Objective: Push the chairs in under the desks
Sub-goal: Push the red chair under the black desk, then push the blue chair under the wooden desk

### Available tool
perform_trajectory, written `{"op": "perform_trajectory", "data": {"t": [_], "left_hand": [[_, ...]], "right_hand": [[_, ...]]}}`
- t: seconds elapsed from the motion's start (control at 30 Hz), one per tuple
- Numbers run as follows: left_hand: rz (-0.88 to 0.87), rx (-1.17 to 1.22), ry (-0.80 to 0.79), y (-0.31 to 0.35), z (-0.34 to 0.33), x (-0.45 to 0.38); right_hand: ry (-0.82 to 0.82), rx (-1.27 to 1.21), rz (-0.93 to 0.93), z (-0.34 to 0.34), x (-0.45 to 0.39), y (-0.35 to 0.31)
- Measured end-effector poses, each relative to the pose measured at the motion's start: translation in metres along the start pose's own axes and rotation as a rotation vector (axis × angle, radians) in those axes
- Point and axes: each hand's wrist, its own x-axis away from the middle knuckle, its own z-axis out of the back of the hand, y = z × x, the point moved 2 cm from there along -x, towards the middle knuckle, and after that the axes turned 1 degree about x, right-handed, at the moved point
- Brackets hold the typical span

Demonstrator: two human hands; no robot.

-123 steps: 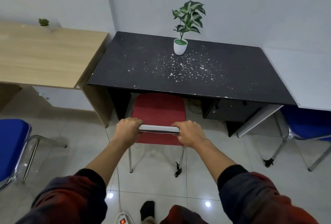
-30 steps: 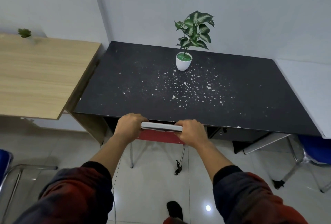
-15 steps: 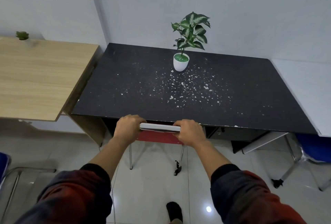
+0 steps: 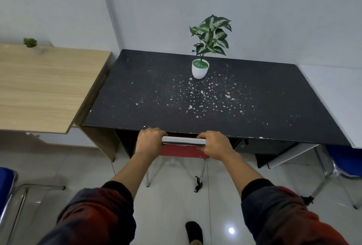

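A red chair [image 4: 182,150] with chrome legs sits mostly under the black desk [image 4: 148,107]; only the back edge of its seat and its white top rail show. My left hand [image 4: 149,141] grips the left end of that rail and my right hand [image 4: 215,144] grips the right end, both right at the desk's front edge. A blue chair [image 4: 7,186] stands out on the floor at the far left. Another blue chair [image 4: 344,160] shows partly under the white desk [image 4: 337,98] at the right.
A potted plant in a white pot [image 4: 200,70] stands on the black desk among white flecks. A wooden desk [image 4: 43,88] with a small green plant [image 4: 30,42] adjoins on the left. A drawer unit [image 4: 260,147] sits under the black desk's right side. Glossy tiled floor lies below.
Over the last four seconds the red chair has slid forward under the black desk, its seat now almost hidden. In the last half second the hands and chair have barely moved.
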Motion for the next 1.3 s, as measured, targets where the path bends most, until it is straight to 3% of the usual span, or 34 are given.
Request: {"op": "perform_trajectory", "data": {"t": [0.13, 0.27, 0.33, 0.43, 0.57, 0.67, 0.77, 0.87, 1.0, 1.2, 1.3], "left_hand": [[0.034, -0.082, -0.135, 0.004, 0.013, 0.000], [0.207, 0.059, -0.102, 0.013, 0.014, 0.025], [0.209, 0.103, -0.073, 0.016, 0.005, 0.051], [0.186, 0.138, -0.109, 0.015, 0.001, 0.086], [0.162, 0.372, -0.153, 0.010, 0.010, 0.106], [0.239, 0.525, -0.255, 0.009, 0.021, 0.123], [0.276, 0.685, -0.401, 0.016, 0.031, 0.159], [0.318, 0.784, -0.462, 0.019, 0.037, 0.200], [0.444, 0.907, -0.403, 0.011, 0.049, 0.249], [0.607, 0.993, -0.195, -0.007, 0.084, 0.315], [0.686, 0.994, -0.049, -0.012, 0.104, 0.359]], "right_hand": [[0.031, 0.036, -0.130, -0.005, 0.003, -0.008], [0.110, -0.049, -0.313, -0.009, 0.019, -0.015], [0.129, -0.125, -0.368, -0.017, 0.033, -0.020], [0.094, -0.140, -0.363, -0.038, 0.062, -0.030], [0.022, -0.264, -0.355, -0.045, 0.084, -0.036], [-0.010, -0.521, -0.403, -0.041, 0.096, -0.051], [-0.190, -0.837, -0.422, -0.049, 0.122, -0.084], [-0.389, -0.870, -0.393, -0.071, 0.155, -0.108], [-0.535, -0.826, -0.316, -0.088, 0.188, -0.116], [-0.352, -0.930, -0.330, -0.083, 0.212, -0.134], [-0.364, -0.921, -0.237, -0.079, 0.231, -0.157]]}}
